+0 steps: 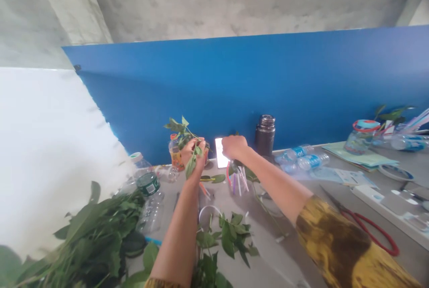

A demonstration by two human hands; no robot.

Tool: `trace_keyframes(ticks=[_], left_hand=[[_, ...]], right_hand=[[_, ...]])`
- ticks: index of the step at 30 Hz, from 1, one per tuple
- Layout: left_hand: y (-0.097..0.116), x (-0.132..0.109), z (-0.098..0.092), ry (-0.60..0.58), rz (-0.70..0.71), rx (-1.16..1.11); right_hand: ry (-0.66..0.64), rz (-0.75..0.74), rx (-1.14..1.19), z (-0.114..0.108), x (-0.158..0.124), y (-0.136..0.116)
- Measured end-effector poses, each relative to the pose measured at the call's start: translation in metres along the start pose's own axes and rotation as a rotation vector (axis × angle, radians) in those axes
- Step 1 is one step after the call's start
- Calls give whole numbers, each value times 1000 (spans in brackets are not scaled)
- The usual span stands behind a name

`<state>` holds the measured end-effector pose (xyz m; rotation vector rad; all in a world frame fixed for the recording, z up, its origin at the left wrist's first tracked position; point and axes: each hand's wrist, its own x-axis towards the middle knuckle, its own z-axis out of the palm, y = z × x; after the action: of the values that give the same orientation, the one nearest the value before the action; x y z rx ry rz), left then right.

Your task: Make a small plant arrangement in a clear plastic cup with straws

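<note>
My left hand [195, 154] is closed around a leafy green sprig [181, 128], whose leaves stick out above and below the fingers. A bottle with an orange cap [176, 151] stands just left of that hand. My right hand [234, 147] is curled shut in front of a bright phone-like screen [221, 154], its fingers turned away, so what it holds is hidden. Below it lie several thin coloured strips [239, 180]. A loose leaf [218, 178] lies between my forearms. Nearer to me rests another leafy sprig [231, 234].
A dark thermos [265, 136] stands against the blue partition [234, 86]. Clear plastic bottles [313, 161], red-handled scissors [375, 232] and a power strip [395, 212] lie at right. A large leaf pile [97, 234] and a green-labelled bottle [148, 184] are at left.
</note>
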<state>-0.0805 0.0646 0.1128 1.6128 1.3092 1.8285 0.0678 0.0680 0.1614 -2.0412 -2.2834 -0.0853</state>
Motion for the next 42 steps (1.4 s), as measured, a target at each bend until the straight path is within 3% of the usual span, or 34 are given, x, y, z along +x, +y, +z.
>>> trace_keyframes(ticks=[5,12,17,21,29,34,42], left_hand=[[2,3,14,-137,-96,-153],[3,13,43,-228,59,-98],[15,11,49,-465,136,-9],[15,12,50,-650,154,70],[16,7,52,-836,118,253],[17,5,50,-889,121,403],[28,14,45,-1021,86,404]], right_hand=[[133,133,125,-10,-10,32],[476,286,403,-10,-44,73],[609,336,570,-6,-70,101],[639,328,656,0,-77,115],[641,278,753,15,-78,126],[648,272,781,15,-78,128],[628,265,792,17,-75,128]])
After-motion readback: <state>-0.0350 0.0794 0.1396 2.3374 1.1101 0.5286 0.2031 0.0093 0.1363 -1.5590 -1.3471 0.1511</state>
